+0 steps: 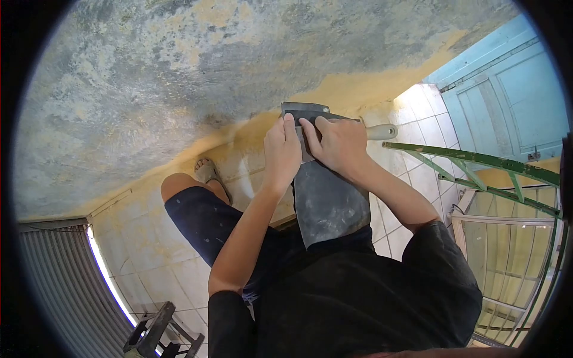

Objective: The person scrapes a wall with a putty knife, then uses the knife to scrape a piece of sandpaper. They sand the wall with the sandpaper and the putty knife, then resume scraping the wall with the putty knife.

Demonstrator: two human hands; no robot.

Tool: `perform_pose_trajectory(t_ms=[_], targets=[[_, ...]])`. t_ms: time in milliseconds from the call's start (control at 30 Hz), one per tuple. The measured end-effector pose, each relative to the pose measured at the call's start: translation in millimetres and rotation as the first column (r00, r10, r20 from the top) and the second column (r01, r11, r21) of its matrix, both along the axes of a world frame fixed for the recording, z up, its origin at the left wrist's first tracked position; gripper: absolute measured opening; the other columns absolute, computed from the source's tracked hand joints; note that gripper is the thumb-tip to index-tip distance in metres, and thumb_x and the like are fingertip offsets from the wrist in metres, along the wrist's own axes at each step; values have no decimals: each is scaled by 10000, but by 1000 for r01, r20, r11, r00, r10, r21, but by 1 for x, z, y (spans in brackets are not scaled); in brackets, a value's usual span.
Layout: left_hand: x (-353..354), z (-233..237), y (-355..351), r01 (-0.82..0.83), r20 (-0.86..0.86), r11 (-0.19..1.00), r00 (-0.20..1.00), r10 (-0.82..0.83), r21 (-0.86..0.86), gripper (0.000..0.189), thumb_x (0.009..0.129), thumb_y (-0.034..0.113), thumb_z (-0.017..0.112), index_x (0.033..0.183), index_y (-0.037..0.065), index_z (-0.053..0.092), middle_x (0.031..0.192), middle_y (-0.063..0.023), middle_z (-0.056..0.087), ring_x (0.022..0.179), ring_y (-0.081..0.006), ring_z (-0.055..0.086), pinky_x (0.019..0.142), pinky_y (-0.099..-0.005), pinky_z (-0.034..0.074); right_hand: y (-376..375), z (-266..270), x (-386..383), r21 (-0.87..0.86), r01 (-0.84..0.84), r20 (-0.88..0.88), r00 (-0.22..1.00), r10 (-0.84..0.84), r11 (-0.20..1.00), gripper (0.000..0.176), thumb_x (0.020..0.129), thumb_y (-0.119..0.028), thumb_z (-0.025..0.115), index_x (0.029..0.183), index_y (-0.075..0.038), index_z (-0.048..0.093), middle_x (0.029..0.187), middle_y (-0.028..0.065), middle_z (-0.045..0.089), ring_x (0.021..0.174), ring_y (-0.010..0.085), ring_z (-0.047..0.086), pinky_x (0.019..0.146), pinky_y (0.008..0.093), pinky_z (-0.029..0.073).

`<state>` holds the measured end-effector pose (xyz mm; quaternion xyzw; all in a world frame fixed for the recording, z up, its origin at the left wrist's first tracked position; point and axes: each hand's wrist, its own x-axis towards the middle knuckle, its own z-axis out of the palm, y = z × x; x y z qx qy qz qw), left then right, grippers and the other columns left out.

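In front of my body, both hands grip a putty knife and a dark grey sheet that looks like sandpaper. The putty knife's pale handle (382, 132), with a hole at its end, sticks out to the right past my right hand (341, 145). A sheet edge lies folded at the blade, where the layers overlap and are hard to separate. My left hand (282, 154) is closed at the left side, thumb pressing on top. My right hand's fingers and thumb press the sheet against the tool. The rest of the sandpaper (331, 200) hangs down over my lap.
A patchy grey and yellow wall (179, 71) rises ahead. At right are a light blue door (501, 89), a green metal frame (477, 156) and a barred window-like panel (507, 250). A dark stool (156, 331) and a corrugated shutter (65, 280) are at lower left. Tiles (161, 280) cover the floor.
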<state>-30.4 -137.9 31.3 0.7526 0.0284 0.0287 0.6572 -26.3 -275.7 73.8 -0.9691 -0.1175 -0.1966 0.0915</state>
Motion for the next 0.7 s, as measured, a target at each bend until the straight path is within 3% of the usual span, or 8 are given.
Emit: perform_pose_trajectory(t_ms=[67,133,200,333,433,533,667,700], targets=[[-2,3,-2,8,0,1000,1000,-8,13,481,1096,312,378,919,-72,608,828,-289,638,808,-467,607,754,-491,456,-5,0,4,-2,-28,-34,999,28,1000,515,967,-415,596,629,-39,691,568,206,616,518,390,629,496,467,479],[-1,5,-1,36,-15,999,999,-35,28,481,1095,311,379,914,-71,608,821,-288,634,801,-467,606,754,-493,457,-13,-4,30,26,98,24,995,-98,995,479,959,-387,619,620,-54,680,552,192,609,501,380,622,487,459,474],[0,1,-2,19,5,1000,1000,-19,-9,480,1095,310,380,912,-72,606,820,-289,631,805,-469,603,756,-494,456,-8,-5,25,37,95,56,994,-97,995,473,961,-380,621,610,-65,660,538,182,600,493,374,619,482,456,470],[2,-7,-1,13,-2,1000,1000,-13,1,474,1094,304,385,909,-75,602,823,-289,623,814,-471,598,761,-490,454,2,-5,-8,-12,-38,-60,998,37,999,510,971,-414,598,601,-67,647,539,184,600,506,374,631,487,459,474],[2,-4,-1,32,26,999,999,-32,11,465,1093,299,393,911,-74,603,824,-288,623,814,-465,600,754,-481,455,-5,-5,19,29,101,-17,995,-100,994,519,970,-418,575,639,-44,713,573,209,632,519,377,653,503,474,504],[-1,3,-1,-3,-5,998,1000,3,57,461,1092,298,399,912,-73,605,824,-286,624,811,-450,609,749,-475,456,-8,-9,24,45,104,14,994,-105,994,523,969,-435,593,645,-41,708,584,213,633,518,385,644,502,466,494],[3,-6,-2,0,-44,1000,999,-1,-26,464,1092,301,404,911,-75,605,821,-281,624,804,-431,612,748,-470,457,-2,-2,-8,-14,-23,-68,997,22,1000,522,968,-438,590,635,-53,704,565,202,618,499,383,627,496,467,485],[2,-6,-4,-4,-49,997,999,0,-75,465,1092,303,407,911,-76,605,818,-277,626,793,-425,610,745,-469,457,-4,-4,0,17,-21,1,1000,21,1000,512,962,-425,607,612,-59,682,549,195,606,486,373,620,489,465,477]])
